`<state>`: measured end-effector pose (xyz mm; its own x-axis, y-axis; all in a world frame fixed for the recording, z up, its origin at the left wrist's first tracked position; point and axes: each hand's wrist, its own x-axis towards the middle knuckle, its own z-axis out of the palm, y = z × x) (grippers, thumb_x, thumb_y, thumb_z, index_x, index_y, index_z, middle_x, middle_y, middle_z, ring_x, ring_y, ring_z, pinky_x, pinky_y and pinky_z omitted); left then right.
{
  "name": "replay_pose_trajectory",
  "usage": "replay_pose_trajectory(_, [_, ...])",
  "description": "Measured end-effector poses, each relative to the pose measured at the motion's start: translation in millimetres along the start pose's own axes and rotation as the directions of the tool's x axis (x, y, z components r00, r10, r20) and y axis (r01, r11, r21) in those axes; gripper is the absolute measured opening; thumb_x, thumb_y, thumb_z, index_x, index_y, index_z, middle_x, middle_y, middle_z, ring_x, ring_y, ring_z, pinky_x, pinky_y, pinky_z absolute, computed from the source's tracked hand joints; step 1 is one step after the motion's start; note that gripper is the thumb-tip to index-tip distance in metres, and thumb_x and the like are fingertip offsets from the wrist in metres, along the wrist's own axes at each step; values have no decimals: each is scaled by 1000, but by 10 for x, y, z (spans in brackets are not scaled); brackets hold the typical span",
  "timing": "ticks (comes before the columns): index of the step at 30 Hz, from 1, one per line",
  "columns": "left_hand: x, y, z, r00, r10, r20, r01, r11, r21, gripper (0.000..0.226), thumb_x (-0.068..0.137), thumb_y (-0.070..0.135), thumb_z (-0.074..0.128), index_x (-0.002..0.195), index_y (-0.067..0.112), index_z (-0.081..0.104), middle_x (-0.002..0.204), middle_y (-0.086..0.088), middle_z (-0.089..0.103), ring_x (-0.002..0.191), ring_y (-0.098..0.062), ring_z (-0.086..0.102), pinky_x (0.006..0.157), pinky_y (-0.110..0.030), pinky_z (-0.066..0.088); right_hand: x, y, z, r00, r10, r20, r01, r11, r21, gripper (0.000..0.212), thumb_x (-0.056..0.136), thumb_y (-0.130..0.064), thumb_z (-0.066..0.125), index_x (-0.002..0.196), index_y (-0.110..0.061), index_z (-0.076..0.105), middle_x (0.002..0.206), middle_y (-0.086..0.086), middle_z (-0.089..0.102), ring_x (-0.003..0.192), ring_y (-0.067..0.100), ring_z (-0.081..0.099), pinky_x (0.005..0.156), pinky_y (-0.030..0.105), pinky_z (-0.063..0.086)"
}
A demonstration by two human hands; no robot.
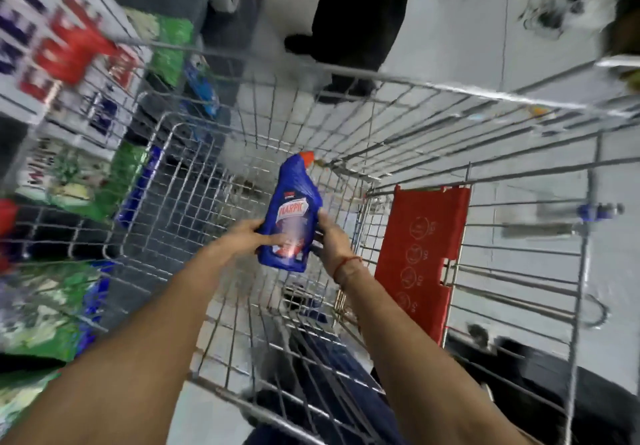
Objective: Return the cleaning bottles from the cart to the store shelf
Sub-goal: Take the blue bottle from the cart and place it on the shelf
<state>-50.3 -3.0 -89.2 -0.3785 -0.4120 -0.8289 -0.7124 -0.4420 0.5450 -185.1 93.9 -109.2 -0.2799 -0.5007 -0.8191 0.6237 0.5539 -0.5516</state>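
one blue bottle (292, 214) over the wire cart (415, 112); left hand (247, 235) clamped at nine o'clock, right hand (330, 236) clamped at three

Pale tiled floor (450, 29), blurred stocked shelving (52, 63)

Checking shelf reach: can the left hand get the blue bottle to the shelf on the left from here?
Probably yes. The left hand grips the blue bottle above the cart; the shelf lies just past its left wall.

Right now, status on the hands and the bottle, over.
Both hands on the blue Harpic bottle: left hand and right hand at its lower half. Bottle inside the wire cart, red cap pointing away. No other bottles visible in cart.
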Motion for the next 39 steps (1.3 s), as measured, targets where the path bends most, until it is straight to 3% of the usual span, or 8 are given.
replay_pose_trajectory(3, [-485, 156, -275, 996, 80, -51, -86, 986, -146, 36, 75, 10, 71, 109, 1, 61, 107, -16, 66, 81, -23, 64, 80, -28, 54, -311, -326, 340, 984, -142, 108, 152, 985, -84, 28, 94, -37, 41, 96, -17, 60, 83, -2, 65, 64, 3, 60, 55, 17, 49])
replay_pose_trajectory(8, [-1361, 283, -694, 926, 236, -295, -321, 903, -284, 19, 73, 12, 73, 90, 15, 66, 79, 6, 72, 61, 0, 68, 52, -11, 51, -904, -826, 920, 873, -311, 375, 394, 903, -169, 28, 95, -35, 42, 87, -21, 65, 76, -9, 69, 71, 6, 63, 62, 20, 51])
replay_pose_trajectory(14, [-2412, 72, -1148, 709, 331, -623, -596, 754, -278, 32, 71, 3, 72, 102, 11, 65, 80, 12, 74, 71, -1, 68, 64, -13, 54, -1598, -1094, 1900, 615, -415, 671, 613, 786, -75, 24, 96, -19, 42, 96, -9, 63, 87, -1, 64, 88, 17, 55, 91, 44, 44])
replay_pose_trajectory(23, [-3517, -571, -1846, 324, 138, -936, -763, 623, -172, 48, 71, -11, 68, 117, -6, 55, 105, -14, 64, 77, -9, 66, 70, -13, 56, -2531, -983, 3448, 282, -266, 922, 805, 589, -77, 16, 96, -13, 43, 99, -11, 59, 85, -19, 64, 73, -17, 58, 65, 3, 46])
replay_pose_trajectory(27, [-3682, -828, -2101, 174, 79, -982, -782, 616, -89, 49, 68, -12, 70, 114, -7, 56, 94, -4, 66, 70, 2, 67, 72, -16, 56, -2701, -792, 3959, 160, -231, 960, 866, 499, -25, 23, 95, -14, 44, 114, -6, 54, 113, 4, 63, 105, 0, 57, 96, 19, 44])
replay_pose_trajectory(31, [-3690, -1010, -2272, 89, 28, -996, -782, 622, -53, 50, 67, -9, 73, 115, -6, 57, 105, -16, 65, 84, -17, 65, 82, -29, 57, -2752, -658, 4285, 127, -158, 979, 868, 495, -32, 20, 96, -16, 43, 111, -9, 53, 108, 2, 62, 92, -8, 59, 85, 10, 47])
replay_pose_trajectory(34, [-3608, -1124, -2368, 81, 18, -997, -778, 626, -52, 52, 67, -10, 72, 116, -6, 55, 111, -18, 63, 73, 5, 66, 78, -22, 57, -2667, -589, 4413, 133, -124, 983, 875, 481, -57, 13, 96, -20, 43, 105, -17, 52, 100, -6, 61, 79, -18, 59, 69, 2, 46])
replay_pose_trajectory(39, [-3455, -1249, -2452, 109, -23, -994, -771, 629, -99, 51, 65, -9, 73, 113, -7, 56, 113, -22, 64, 74, 6, 66, 82, -27, 57, -2559, -471, 4482, 159, -92, 983, 855, 511, -91, 23, 95, -29, 44, 114, -18, 51, 114, 5, 61, 99, 8, 62, 80, 16, 52])
